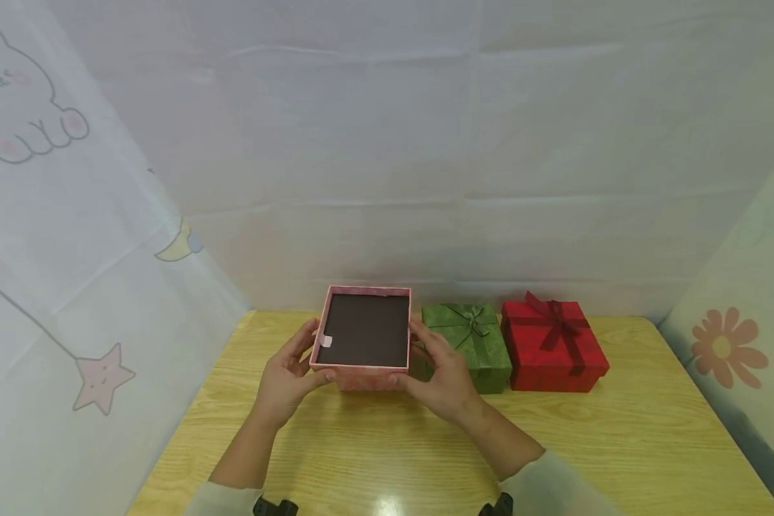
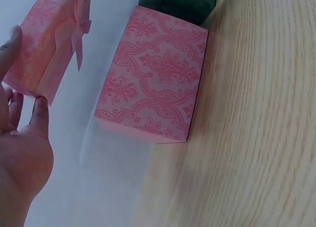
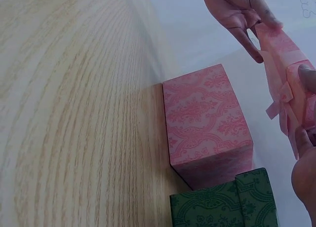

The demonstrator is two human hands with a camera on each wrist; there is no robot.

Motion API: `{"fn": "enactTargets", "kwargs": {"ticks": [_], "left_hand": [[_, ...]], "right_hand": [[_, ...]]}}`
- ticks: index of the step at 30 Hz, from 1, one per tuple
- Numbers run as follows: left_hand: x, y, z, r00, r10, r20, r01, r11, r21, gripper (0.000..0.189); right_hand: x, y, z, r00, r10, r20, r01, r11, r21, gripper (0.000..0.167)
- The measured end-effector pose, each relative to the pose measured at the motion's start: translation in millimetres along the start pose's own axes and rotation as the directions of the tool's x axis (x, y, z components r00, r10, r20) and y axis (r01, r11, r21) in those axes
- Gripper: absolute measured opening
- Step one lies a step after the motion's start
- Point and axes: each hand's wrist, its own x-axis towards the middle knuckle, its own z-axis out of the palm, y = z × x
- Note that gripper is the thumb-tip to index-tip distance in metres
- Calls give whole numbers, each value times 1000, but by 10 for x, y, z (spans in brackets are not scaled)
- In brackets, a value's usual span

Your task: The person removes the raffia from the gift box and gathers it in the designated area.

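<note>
Between both hands is a pink patterned box lid [image 1: 361,369], held upside down so its black lining [image 1: 364,330] faces up. A small white tab [image 1: 325,341] shows on the lining. The left hand [image 1: 287,387] grips its left side, thumb at the near corner. On the right side, the right hand [image 1: 448,383] holds it likewise. The lid's pink ribbon bow [image 2: 79,27] hangs from the underside in the left wrist view. Below the lid, apart from it, a pink patterned box [image 3: 207,121] stands on the table, mostly hidden by the lid in the head view.
Right of the pink box stands a green gift box [image 1: 467,347] with a ribbon bow. Beside that is a red gift box [image 1: 551,347] with a dark red bow. Pale cloth [image 1: 374,143] hangs behind and at both sides of the wooden table [image 1: 387,451].
</note>
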Motion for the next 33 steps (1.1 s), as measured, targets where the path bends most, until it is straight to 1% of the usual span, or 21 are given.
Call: {"fn": "enactTargets", "kwargs": {"ticks": [3, 8, 12, 16, 18, 20, 26, 30, 33], "left_hand": [[-7, -22, -11, 1000, -2, -6, 2, 1000, 8, 90], [-17, -51, -27, 1000, -3, -17, 3, 1000, 14, 86], [-40, -51, -38, 999, -29, -33, 30, 999, 17, 83], [-65, -58, -54, 997, -54, -51, 54, 999, 0, 83], [-71, -66, -63, 996, -62, -67, 62, 998, -8, 84], [-82, -74, -77, 994, -71, -83, 70, 997, -8, 84], [-118, -83, -127, 990, -93, -108, 92, 996, -10, 83], [-142, -75, -159, 986, -110, -123, 112, 994, 9, 81], [-161, -68, -182, 985, -111, -132, 115, 993, 23, 80]], "right_hand": [[10, -9, 35, 1000, -13, -6, 13, 1000, -7, 96], [28, -56, 95, 999, -37, -23, 37, 999, 13, 94], [28, -72, 135, 999, -22, -27, 22, 1000, 8, 93], [10, -13, 158, 1000, 15, -8, -15, 1000, -13, 93], [3, 20, 165, 1000, 27, 2, -27, 1000, -7, 93], [-2, 39, 174, 1000, 29, 12, -29, 1000, -4, 92], [5, 64, 214, 1000, 4, 31, -4, 1000, 4, 91], [11, 69, 254, 999, 16, 48, -16, 1000, 2, 92], [20, 72, 285, 998, 23, 55, -23, 1000, -13, 93]]}}
